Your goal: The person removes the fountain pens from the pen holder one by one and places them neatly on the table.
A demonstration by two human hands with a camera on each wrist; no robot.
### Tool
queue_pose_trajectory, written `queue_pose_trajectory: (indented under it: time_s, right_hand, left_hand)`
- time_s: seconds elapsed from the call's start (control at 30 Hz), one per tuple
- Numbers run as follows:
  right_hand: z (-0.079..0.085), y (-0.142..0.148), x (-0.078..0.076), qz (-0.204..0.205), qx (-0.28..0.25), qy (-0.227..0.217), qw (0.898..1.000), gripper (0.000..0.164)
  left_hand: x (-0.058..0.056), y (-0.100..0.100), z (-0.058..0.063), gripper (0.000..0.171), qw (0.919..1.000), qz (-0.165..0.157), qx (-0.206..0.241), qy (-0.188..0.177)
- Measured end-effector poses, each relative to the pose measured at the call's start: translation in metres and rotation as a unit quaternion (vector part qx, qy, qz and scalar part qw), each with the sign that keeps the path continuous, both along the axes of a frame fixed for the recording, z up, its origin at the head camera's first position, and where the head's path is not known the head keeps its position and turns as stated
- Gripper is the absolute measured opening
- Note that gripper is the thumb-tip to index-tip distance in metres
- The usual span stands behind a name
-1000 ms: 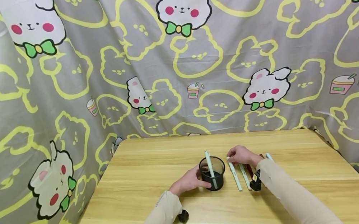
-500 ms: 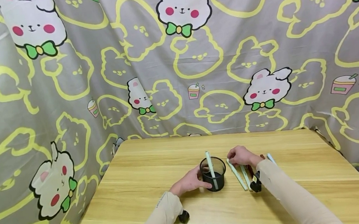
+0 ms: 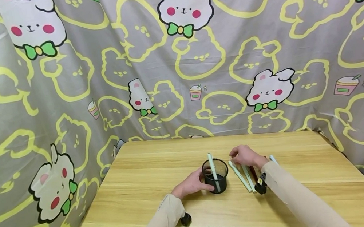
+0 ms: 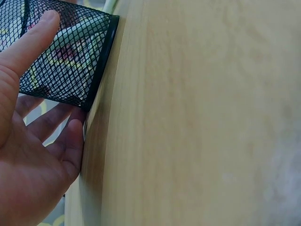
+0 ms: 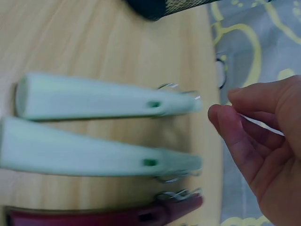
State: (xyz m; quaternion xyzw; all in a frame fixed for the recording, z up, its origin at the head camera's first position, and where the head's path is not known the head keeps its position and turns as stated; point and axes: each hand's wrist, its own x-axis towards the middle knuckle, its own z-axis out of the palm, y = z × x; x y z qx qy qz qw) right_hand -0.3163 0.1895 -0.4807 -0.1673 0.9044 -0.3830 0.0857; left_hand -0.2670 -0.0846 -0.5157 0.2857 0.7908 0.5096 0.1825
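Observation:
My left hand (image 3: 193, 183) holds a black mesh pen holder (image 3: 220, 184) upright on the table, thumb on the near side and fingers round the left side. In the left wrist view the thumb lies against the mesh (image 4: 70, 56). One pale green pen (image 3: 212, 165) leans inside the holder. My right hand (image 3: 246, 155) hovers at the upper ends of two pale green pens lying side by side, the left one (image 3: 240, 177) and the right one (image 3: 249, 180). In the right wrist view its fingertips are bent toward the thumb, with nothing between them. Beside these lies a dark red pen (image 5: 94, 217).
A light blue pen (image 3: 273, 159) lies farther right, partly hidden by the right sleeve. The wooden table (image 3: 159, 156) ends at a patterned grey curtain (image 3: 164, 64) behind and at the left. Black wrist cameras sit on both forearms.
The left pale green pen's lower end has swung right, close to the neighbouring pen. My right hand has let go of its upper end and lifted slightly. The left hand stays on the holder.

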Motion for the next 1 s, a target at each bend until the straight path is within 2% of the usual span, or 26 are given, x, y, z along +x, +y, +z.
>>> queue_pose_trajectory:
  time_s: [0.1,0.27,0.5,0.6,0.77,1.0]
  right_hand:
    - [0.012,0.0,0.002,0.013,-0.025,0.018,0.999,0.026]
    - [0.03,-0.007,0.006,0.015,-0.104,0.007,0.994,0.025]
    - [0.048,-0.029,0.017,0.043,-0.167,-0.024,0.985,0.03]
    - [0.048,-0.039,0.018,0.053,-0.177,-0.034,0.982,0.032]
    - [0.047,-0.051,0.021,0.065,-0.16,-0.025,0.985,0.032]
    - [0.059,-0.064,0.035,0.084,-0.163,-0.031,0.983,0.033]
  left_hand:
    - [-0.001,-0.001,0.001,0.073,1.0,-0.002,-0.001,0.005]
    - [-0.001,0.0,0.002,0.073,1.0,-0.001,0.0,0.006]
    - [0.001,0.0,0.003,0.074,1.0,-0.002,0.005,0.004]
    - [0.001,0.001,0.004,0.073,0.9998,-0.01,0.015,0.0]
    - [0.002,0.001,0.008,0.073,0.9992,-0.021,0.03,-0.016]
    - [0.003,-0.001,0.007,0.074,0.9999,-0.005,0.008,-0.012]
